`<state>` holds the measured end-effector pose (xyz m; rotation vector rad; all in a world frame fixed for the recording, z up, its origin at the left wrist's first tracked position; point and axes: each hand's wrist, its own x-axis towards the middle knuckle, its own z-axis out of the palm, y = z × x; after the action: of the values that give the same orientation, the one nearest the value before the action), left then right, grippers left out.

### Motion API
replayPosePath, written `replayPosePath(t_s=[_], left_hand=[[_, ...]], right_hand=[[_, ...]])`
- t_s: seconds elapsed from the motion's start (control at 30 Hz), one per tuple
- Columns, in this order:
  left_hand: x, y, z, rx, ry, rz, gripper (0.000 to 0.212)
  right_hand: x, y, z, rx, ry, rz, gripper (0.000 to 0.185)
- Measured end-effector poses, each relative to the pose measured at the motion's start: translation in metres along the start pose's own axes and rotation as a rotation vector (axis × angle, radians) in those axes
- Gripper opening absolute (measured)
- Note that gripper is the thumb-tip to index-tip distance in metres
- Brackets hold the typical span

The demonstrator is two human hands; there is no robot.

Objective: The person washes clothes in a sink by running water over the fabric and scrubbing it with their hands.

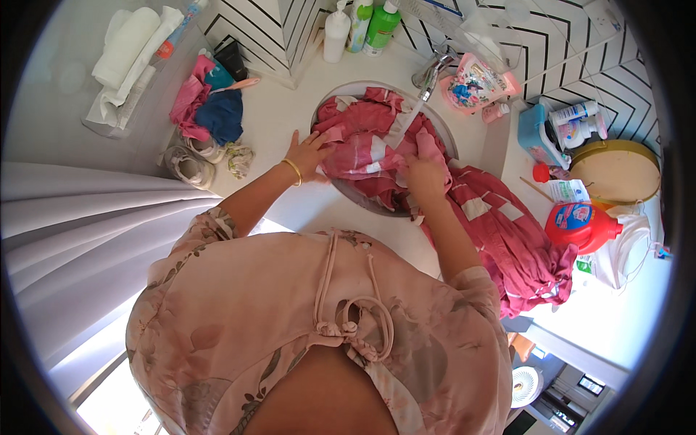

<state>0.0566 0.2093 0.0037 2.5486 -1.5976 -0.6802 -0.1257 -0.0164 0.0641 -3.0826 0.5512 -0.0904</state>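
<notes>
A red and white patterned cloth [375, 147] lies bunched and wet in the round sink basin [450, 142], and a large part of it spreads over the counter to the right. Water runs onto it from the chrome faucet [429, 79]. At the basin's left edge, my left hand [309, 155], with a gold bangle at the wrist, touches the cloth with its fingertips, fingers spread. My right hand [425, 176] is on the cloth at the right side of the basin, its fingers closed around a fold. The fingertips of my right hand are partly hidden.
Behind the basin stand a white pump bottle [337, 32] and a green bottle [382, 30]. Right of the faucet is a pink refill pouch [478, 87]. Farther right are a blue container [538, 136] and a red detergent bottle [579, 225]. Small cloths [220, 117] and shoes [189, 166] lie left.
</notes>
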Motion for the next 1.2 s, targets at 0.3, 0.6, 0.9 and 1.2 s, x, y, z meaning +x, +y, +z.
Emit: replayPosePath(t_s=[0.3,0.6,0.9,1.2], left_hand=[[0.016,0.041,-0.021,-0.108,0.395,0.187,0.07],[0.054,0.031,-0.082,-1.219,0.694,0.526,0.006],[0.144,-0.003,-0.029,-2.029,0.178,0.089,0.023],[0.166,0.082,-0.032,-0.882,0.375,0.08,0.06]], right_hand=[[-0.025,0.014,-0.137,0.856,0.27,0.421,0.022],[-0.036,-0.022,-0.187,1.664,0.48,0.526,0.016],[0.042,0.12,-0.005,0.969,0.52,0.509,0.026],[0.086,0.082,0.052,1.421,-0.05,0.772,0.056]])
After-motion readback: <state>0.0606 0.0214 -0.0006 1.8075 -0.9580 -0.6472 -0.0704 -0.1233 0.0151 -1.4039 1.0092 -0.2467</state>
